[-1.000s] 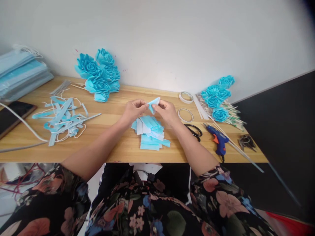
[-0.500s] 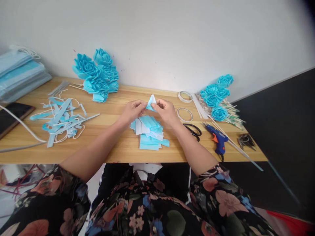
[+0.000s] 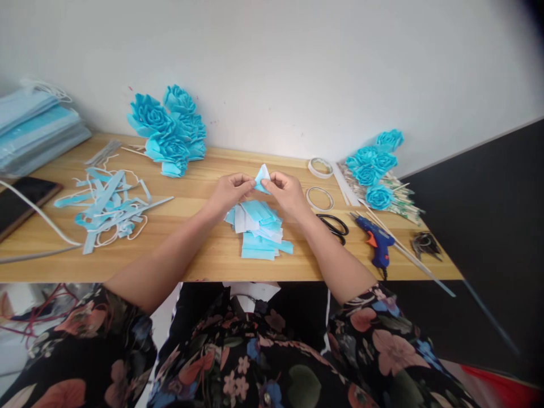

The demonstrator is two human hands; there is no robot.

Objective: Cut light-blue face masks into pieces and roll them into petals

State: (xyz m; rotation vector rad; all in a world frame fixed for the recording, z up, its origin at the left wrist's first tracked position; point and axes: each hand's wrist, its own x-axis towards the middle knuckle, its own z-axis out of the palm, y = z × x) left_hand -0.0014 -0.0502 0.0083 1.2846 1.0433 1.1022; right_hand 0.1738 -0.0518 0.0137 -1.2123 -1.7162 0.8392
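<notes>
A small piece of blue-and-white mask fabric point(image 3: 263, 175), folded to a point at the top, is held up above the table. My left hand point(image 3: 232, 191) pinches its left side between thumb and fingers. On the opposite side, my right hand point(image 3: 285, 191) grips it with the thumb across its front. Just below both hands lies a loose pile of cut mask fabric pieces point(image 3: 260, 224), some blue side up and some white. Black-handled scissors point(image 3: 335, 225) rest by my right forearm, their blades hidden beneath it.
Fabric scraps and ear loops point(image 3: 113, 207) lie left, near a phone point(image 3: 25, 201) and stacked masks point(image 3: 40, 133). Blue fabric roses point(image 3: 170, 133) stand at the wall; smaller roses point(image 3: 374, 164) lie right. Tape rolls point(image 3: 320, 198) and a glue gun point(image 3: 376, 241) are at right.
My left thumb and fingers have shifted slightly to the right along the folded fabric piece. My right hand stays nearly in place, and the pile below is unchanged.
</notes>
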